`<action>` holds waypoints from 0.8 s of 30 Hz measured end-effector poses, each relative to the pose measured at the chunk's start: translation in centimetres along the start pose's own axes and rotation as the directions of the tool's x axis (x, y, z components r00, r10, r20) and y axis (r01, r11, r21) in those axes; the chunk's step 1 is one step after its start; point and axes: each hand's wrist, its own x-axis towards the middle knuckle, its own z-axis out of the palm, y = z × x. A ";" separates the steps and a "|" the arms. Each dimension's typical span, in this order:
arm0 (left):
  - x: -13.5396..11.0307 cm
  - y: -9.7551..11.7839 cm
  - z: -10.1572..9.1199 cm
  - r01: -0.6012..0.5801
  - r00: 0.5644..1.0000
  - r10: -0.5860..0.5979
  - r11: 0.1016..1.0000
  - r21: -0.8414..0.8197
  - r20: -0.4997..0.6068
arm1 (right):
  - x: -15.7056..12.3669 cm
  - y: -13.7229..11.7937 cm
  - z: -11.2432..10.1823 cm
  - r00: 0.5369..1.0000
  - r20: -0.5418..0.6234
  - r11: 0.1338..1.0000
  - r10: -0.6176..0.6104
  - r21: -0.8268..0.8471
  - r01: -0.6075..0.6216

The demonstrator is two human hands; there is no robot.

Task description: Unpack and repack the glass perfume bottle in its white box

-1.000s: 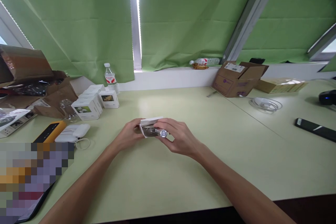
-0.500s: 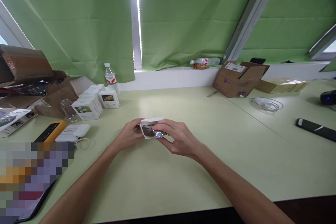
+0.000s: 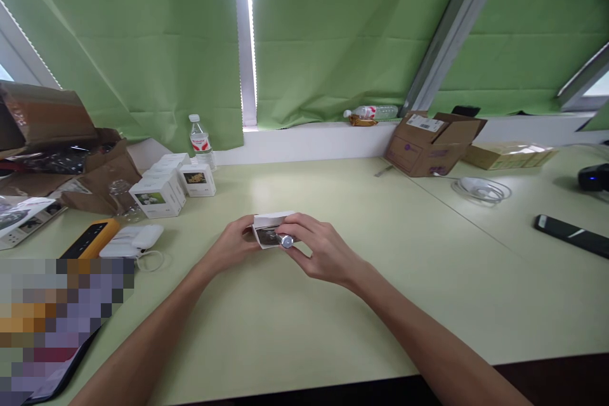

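Note:
My left hand [image 3: 235, 246] grips a small white box [image 3: 269, 224] with its end flap up, just above the pale green table [image 3: 295, 323]. My right hand [image 3: 318, 250] pinches a small glass bottle with a silver cap [image 3: 284, 241], most of which sits inside the box's open end. Both hands are closed and meet at the middle of the table. The bottle's body is largely hidden by the box and my fingers.
Several matching white boxes [image 3: 164, 189] and a water bottle [image 3: 200, 140] stand at the back left near brown packaging [image 3: 71, 158]. A yellow device [image 3: 91, 238] and white charger [image 3: 136, 240] lie left. A cardboard box [image 3: 431, 143], coiled cable [image 3: 483, 189] and black remote [image 3: 571, 235] lie right.
The silver-capped bottle has slid leftward, deeper into the white box, as my right hand pushed it in. My left hand has held the box still.

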 end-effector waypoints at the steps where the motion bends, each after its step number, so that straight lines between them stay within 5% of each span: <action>1: 0.0 0.0 0.0 -0.003 1.000 0.003 1.000 -0.006 0.000 | 0.0 -0.1 0.0 1.000 0.008 1.000 0.001 0.006 -0.001; 13: -0.1 0.3 -0.1 0.003 0.999 -0.003 1.000 0.004 0.033 | 0.2 -0.5 -0.8 0.999 0.023 0.975 0.044 0.216 -0.048; 24: 0.0 0.0 -0.1 -0.020 0.999 0.021 0.999 -0.028 0.043 | 0.2 -0.3 -0.3 0.998 -0.035 0.979 0.055 0.199 -0.047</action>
